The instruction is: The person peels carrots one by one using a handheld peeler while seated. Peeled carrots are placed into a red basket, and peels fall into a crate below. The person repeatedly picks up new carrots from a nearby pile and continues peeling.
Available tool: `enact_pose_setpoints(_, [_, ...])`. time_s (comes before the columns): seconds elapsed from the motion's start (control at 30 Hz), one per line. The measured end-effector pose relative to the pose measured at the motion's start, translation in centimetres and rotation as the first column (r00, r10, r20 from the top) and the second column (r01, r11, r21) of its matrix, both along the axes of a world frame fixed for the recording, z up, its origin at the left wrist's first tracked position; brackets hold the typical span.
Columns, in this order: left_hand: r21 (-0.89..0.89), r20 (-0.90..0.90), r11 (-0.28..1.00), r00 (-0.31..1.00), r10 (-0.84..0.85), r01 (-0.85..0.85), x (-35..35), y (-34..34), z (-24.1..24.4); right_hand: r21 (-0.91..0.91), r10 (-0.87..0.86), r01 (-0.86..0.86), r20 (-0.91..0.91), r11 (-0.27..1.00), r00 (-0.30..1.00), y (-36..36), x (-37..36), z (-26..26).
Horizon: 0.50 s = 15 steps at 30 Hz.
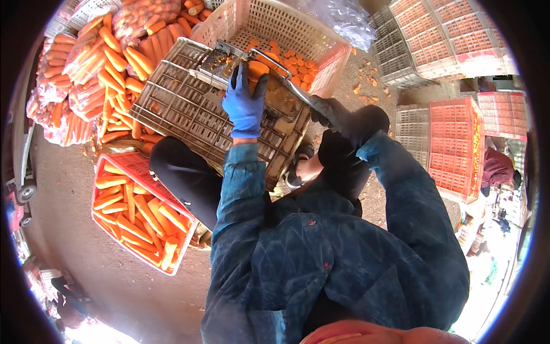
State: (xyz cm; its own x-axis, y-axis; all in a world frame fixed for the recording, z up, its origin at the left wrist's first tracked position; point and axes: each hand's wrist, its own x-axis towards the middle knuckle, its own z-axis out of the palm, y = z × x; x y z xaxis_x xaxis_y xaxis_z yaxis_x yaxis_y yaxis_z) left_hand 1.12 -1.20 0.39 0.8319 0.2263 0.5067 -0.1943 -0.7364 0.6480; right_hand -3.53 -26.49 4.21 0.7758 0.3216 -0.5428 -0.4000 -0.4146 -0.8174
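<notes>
My left hand [247,96], in a blue glove with dark fingers, has its fingertips against a thick orange carrot piece [258,70]. The piece lies by a metal blade frame on an upturned plastic crate [184,96]. My right hand [331,114], in a dark glove, is closed around the end of a long metal lever [296,89] that slopes from the blade frame towards my right knee. Just beyond the blade, round carrot slices [300,69] lie in a large pale plastic crate [343,51].
A red crate [101,189] of whole carrots stands left of my left knee. Bagged carrots [81,94] and loose ones are heaped at the upper left. Stacked crates [455,146] stand on the right. Carrot scraps [365,81] litter the floor. A person [498,167] is at the far right.
</notes>
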Motion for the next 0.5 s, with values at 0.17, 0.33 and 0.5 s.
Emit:
enact_pose_setpoints(0.17, [0.038,-0.077,0.998,0.996,-0.039,0.042,-0.1,0.1,1.5,-0.026,-0.055,0.055,0.004,0.998,0.998,0.1,0.4,-0.9])
enact_pose_setpoints(0.33, [-0.372,0.135,0.917,0.986,-0.100,0.144,-2.3,1.1,3.3,0.097,-0.098,0.085,0.138,0.992,0.986,-0.4,0.2,-3.3])
enact_pose_setpoints(0.5, [-0.181,0.599,0.955,0.797,-0.081,0.233,11.5,0.4,22.0,0.145,-0.125,0.121,0.019,0.982,0.992,-0.6,-0.2,0.3])
